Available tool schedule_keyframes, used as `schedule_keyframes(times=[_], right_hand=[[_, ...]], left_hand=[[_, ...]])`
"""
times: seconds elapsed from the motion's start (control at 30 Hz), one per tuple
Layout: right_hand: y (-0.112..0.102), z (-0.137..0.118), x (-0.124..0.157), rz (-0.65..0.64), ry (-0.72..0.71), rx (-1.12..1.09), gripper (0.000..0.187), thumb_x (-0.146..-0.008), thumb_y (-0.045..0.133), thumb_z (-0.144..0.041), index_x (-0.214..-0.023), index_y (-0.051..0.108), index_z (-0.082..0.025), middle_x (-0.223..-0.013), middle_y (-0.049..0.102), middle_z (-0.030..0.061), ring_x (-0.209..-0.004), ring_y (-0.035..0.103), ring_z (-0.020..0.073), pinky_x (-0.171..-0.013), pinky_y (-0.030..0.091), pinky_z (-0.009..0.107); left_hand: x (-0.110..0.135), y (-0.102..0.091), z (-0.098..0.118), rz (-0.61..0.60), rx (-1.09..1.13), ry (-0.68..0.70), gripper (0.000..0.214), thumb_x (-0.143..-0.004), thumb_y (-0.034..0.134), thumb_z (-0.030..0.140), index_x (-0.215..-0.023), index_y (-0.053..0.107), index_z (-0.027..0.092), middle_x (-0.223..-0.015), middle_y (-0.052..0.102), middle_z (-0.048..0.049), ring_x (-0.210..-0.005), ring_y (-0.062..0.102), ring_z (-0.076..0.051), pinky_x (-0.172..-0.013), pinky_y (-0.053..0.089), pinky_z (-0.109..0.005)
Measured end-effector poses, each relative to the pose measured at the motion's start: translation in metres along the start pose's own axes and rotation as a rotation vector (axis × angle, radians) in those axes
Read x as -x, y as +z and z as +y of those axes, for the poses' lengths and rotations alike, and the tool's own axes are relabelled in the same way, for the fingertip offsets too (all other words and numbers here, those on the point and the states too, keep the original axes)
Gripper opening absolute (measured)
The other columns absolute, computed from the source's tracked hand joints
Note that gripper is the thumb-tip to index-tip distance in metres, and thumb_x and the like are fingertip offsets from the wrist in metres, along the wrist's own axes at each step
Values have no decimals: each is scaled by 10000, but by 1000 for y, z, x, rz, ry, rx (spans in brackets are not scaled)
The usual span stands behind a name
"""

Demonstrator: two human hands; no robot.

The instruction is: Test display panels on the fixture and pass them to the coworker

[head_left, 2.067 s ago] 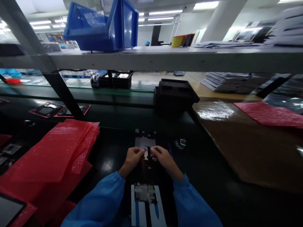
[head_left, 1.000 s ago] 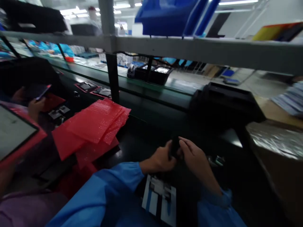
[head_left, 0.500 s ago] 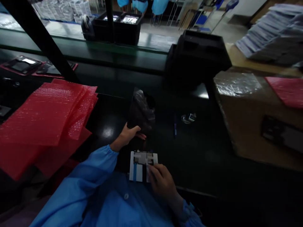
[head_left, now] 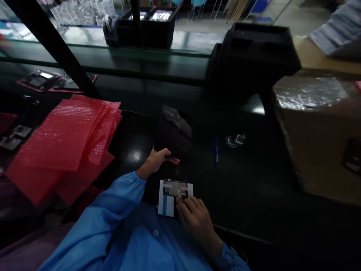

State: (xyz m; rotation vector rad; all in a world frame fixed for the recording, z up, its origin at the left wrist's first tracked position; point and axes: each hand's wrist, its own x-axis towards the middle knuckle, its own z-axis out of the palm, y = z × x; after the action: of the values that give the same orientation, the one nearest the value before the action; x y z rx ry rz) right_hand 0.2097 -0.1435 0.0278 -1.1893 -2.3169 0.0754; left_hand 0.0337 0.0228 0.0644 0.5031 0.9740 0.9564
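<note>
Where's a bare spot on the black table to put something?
Right of the pen, below the shiny clear piece, up to the brown sheet. A smaller patch: between the red sheets and left hand. It's crowded around the right hand and circuit board.

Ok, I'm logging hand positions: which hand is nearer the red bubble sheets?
The left hand: it lies right of the red sheets; the right hand is farther right, at the white-edged device.
</note>
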Motion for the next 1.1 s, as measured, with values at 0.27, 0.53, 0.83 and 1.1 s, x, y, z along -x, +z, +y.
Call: schedule_keyframes(times=[0.27, 0.53, 0.83, 1.1], right_hand=[[-14, 12, -18, 42, 120, -318, 227, -1046, 443, -198, -1099, 663, -211, -854, 712, 51, -718, 685, 174, -632, 558, 285], [-76, 38, -119, -92, 25, -195, 173, -1004, 505, -217, -1045, 670, -244, -919, 703, 51, -769, 681, 194, -653, 582, 317], [-79, 40, -178, -113, -105, -57, 197, -949, 574, -217, -1129, 653, -236, -1207, 712, 94, -1226, 587, 321, -922, 543, 494], [-54, 77, -182, 73, 65, 103, 249, -989, 511, -282, -1200, 632, -234, -1250, 703, 136, -1326, 508, 391, -1056, 345, 669]], left_hand=[[1, -14, -2, -179, 150, 5, 127, -652, 759, 214, -638, 684, 112, -697, 751, -112, -796, 761, -314, -897, 561, -496], [11, -13, -2, -329, 176, 72, 325, -640, 854, 214, -938, 772, 114, -880, 794, -102, -858, 750, -283, -918, 556, -465], [8, -21, -5, -368, 177, 129, 585, -614, 919, 223, -1163, 725, 167, -1217, 739, -135, -1143, 687, -328, -1032, 520, -470], [9, -21, -3, -378, 136, 115, 534, -650, 906, 231, -1144, 712, 169, -1169, 750, -136, -1067, 717, -339, -978, 553, -521]])
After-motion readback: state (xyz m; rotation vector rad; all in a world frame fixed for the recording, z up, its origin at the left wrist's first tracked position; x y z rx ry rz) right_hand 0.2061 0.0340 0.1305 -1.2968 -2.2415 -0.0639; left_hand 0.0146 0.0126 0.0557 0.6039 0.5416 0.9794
